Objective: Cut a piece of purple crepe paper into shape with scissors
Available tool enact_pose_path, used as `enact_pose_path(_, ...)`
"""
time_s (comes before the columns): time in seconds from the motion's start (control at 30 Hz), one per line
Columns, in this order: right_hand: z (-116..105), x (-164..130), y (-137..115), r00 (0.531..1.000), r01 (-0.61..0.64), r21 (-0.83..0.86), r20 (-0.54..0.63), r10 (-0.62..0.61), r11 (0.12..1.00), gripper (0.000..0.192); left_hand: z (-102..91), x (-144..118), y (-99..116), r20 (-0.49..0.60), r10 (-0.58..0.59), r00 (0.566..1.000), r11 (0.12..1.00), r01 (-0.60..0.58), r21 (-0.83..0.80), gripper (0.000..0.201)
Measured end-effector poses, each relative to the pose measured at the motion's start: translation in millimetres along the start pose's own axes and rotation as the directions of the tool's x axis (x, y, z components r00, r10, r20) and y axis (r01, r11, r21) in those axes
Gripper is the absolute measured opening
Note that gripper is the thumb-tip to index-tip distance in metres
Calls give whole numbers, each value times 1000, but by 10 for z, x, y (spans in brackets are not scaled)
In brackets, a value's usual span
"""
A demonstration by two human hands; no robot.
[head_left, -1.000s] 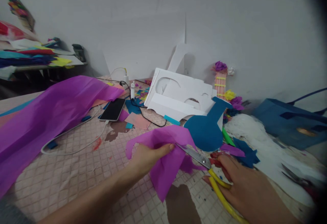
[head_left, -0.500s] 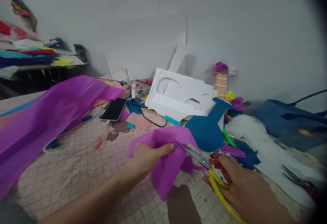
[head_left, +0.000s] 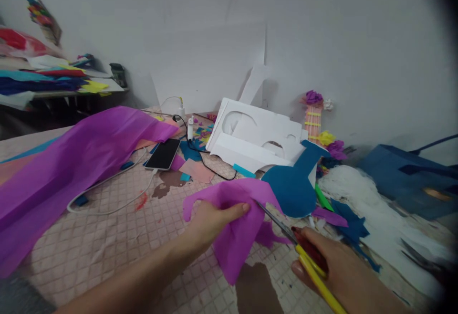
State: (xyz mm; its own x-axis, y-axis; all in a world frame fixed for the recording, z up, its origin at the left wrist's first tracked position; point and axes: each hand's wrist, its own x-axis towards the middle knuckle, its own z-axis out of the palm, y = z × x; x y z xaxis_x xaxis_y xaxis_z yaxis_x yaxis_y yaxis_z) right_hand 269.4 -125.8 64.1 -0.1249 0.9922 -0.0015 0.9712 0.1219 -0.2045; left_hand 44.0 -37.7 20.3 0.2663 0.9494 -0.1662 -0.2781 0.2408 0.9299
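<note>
Right hand (head_left: 336, 268) grips yellow-handled scissors (head_left: 300, 245); blades now look nearly closed, were wider a second ago, so the cut is advancing. Left hand (head_left: 211, 218) pinches the purple tissue piece (head_left: 236, 228) just above the desk (head_left: 107, 247), same grip. Behind: blue cutout (head_left: 293, 185), phone (head_left: 162, 154) with cable, white card cutouts (head_left: 254, 137), big purple sheet (head_left: 71, 161). Nothing blocks the blades.

Soft, even indoor light with faint shadows behind the white cut-out cardboard sheets (head_left: 255, 137), while wide-angle bending and a dark vignette mark the right edge and the nearest forearms look slightly blurred.
</note>
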Motion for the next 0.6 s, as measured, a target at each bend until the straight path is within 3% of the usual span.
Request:
enact_pose_path(0.17, -47, 15, -94, 982, -46, 72, 187, 32, 996, 12, -10, -2, 13, -8, -16, 1000, 998, 16, 66, 37)
enact_pose_path(0.27, -55, 22, -122, 974, -44, 85, 225, 23, 995, 15, -14, -7, 20, 17, 3, 1000, 997, -5, 75, 35)
enact_pose_path(0.47, 91, -3, 19, 976, 3, 198, 212, -46, 980, 11, -6, -15, 77, 32, 44, 999, 998, -46, 43, 34)
enact_pose_path(0.6, 288, -63, 145, 998, 10, 339, 59, -32, 941, 8, -25, 6, 115, 58, 106, 993, 994, -104, -35, 31)
